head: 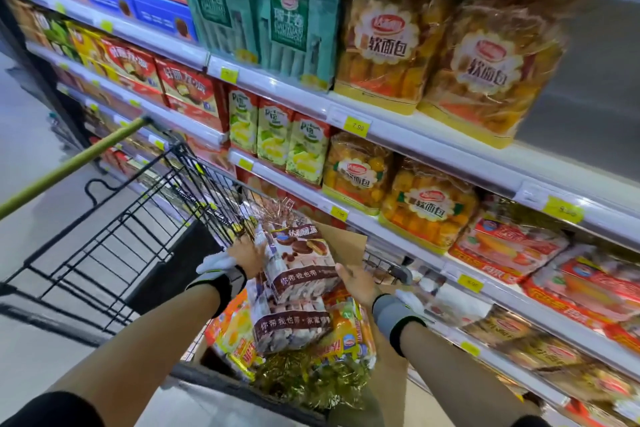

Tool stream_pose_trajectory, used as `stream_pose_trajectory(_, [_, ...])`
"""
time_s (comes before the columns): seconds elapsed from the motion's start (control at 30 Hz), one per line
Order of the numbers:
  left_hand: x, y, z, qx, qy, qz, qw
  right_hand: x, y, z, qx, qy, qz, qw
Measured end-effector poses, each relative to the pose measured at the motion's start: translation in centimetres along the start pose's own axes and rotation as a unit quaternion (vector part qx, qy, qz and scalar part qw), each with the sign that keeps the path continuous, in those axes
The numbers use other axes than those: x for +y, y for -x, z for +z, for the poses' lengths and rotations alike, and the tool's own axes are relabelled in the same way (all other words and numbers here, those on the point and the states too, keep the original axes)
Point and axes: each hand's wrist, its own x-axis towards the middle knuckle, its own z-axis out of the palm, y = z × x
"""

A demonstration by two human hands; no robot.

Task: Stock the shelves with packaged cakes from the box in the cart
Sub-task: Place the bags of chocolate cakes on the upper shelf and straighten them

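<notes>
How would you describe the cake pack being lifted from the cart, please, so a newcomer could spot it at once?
Start at the black wire shopping cart beside the shelves, where an open cardboard box holds packaged cakes. Above it, the left hand and right hand hold the brown-and-white cake pack between them. Unlike the orange and yellow packs below, it shows chocolate-coated pies.

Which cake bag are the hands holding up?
The upper brown-and-white cake bag, held between the left hand and right hand. A matching bag lies below it in the box, untouched, among yellow packs.
</notes>
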Motion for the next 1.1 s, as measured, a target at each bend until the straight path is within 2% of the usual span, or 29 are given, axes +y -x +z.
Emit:
stream_pose_trajectory(0.07, [-0.3,-0.7,0.1,-0.007,0.08,-0.006,0.997,2.8,-3.6,1.3,0.008,-0.02,0.007,1.0])
stream_pose_trajectory(0.13, [-0.6,-1.5,0.4,-0.017,0.145,-0.021,0.989,2.7,-4.2,1.6,-0.003,-0.04,0.034,0.999])
stream_pose_trajectory(0.23, [-0.6,-2.1,0.2,-0.042,0.159,-0.037,0.986,-0.3,-1.3,0.9,0.004,-0.059,0.037,0.998])
stream_pose_trajectory(0.47, [0.4,-3.2,-0.8,-0.104,0.186,-0.062,0.975,-0.5,-2.2,1.4,-0.01,-0.132,0.064,0.989])
stream_pose_trajectory(0.63, [-0.3,-4.9,0.6,-0.147,0.32,-0.081,0.933,-0.4,-2.9,1.3,-0.019,-0.152,0.083,0.985])
stream_pose_trajectory(0.8, [-0.3,-5.5,0.0,-0.202,0.285,-0.103,0.931,0.2,-4.0,1.3,-0.047,-0.164,0.107,0.98])
stream_pose_trajectory(1.1, [-1.3,-5.8,0.9,-0.186,0.281,-0.081,0.938,0.6,-3.9,1.1,-0.06,-0.256,0.103,0.959])
